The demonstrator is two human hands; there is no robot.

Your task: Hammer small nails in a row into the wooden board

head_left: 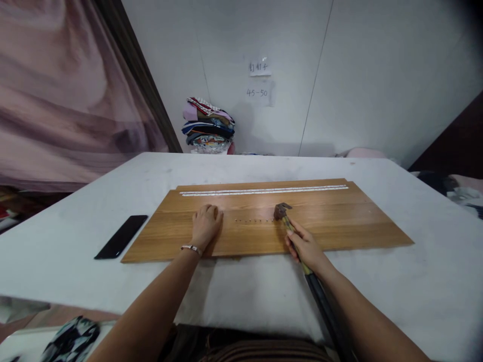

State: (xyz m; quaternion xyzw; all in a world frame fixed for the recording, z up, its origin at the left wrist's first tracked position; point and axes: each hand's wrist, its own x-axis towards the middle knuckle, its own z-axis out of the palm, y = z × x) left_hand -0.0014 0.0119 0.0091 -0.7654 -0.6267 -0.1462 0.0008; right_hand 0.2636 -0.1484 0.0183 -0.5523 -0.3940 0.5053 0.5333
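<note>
A long wooden board (339, 221) lies flat on the white table (433, 261). A row of several small nails (253, 220) runs across its middle. My right hand (306, 247) is closed around the handle of a hammer (284, 213), whose head rests on the board at the right end of the nail row. My left hand (206, 224) rests on the board left of the nails, knuckles up and fingers curled under; whether it holds anything is hidden. A bracelet is on that wrist.
A white measuring strip (264, 190) runs along the board's far edge. A black phone (121, 236) lies on the table left of the board. Folded clothes (208, 125) are stacked against the wall behind. A pink curtain (68, 90) hangs at the left.
</note>
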